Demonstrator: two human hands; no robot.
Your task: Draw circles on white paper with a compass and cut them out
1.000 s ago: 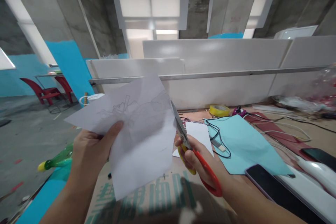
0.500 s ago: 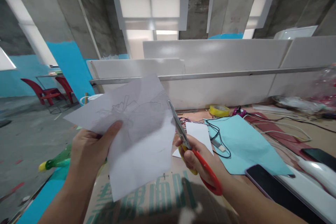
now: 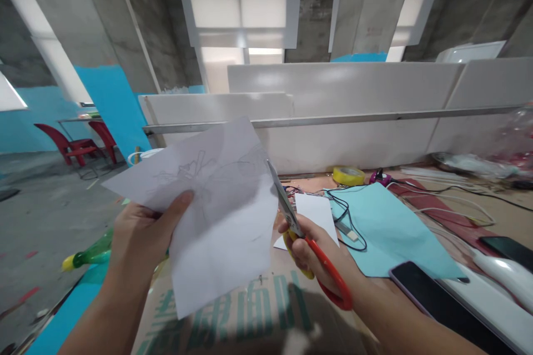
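My left hand (image 3: 145,227) grips a white sheet of paper (image 3: 225,244) by its left side, thumb on top and fingers behind. Faint pencil lines of a drawing show on the sheet's upper part. In my right hand (image 3: 312,249) is a pair of scissors (image 3: 328,274) with red and yellow handles. Their blades point up and to the left, close to the paper's right edge; whether they touch it I cannot tell. Under the paper lies a cardboard sheet (image 3: 233,316) with green printed characters.
On the right are a light-blue sheet (image 3: 395,227), black cable (image 3: 364,238), dark phone (image 3: 433,299) and white device (image 3: 503,269). Yellow tape (image 3: 348,176) sits by the white partition (image 3: 358,144). A green bottle (image 3: 89,249) lies at the left; red chairs (image 3: 69,144) stand beyond.
Almost nothing differs. The paper and scissors stay in the same hands, and the view has shifted very slightly.
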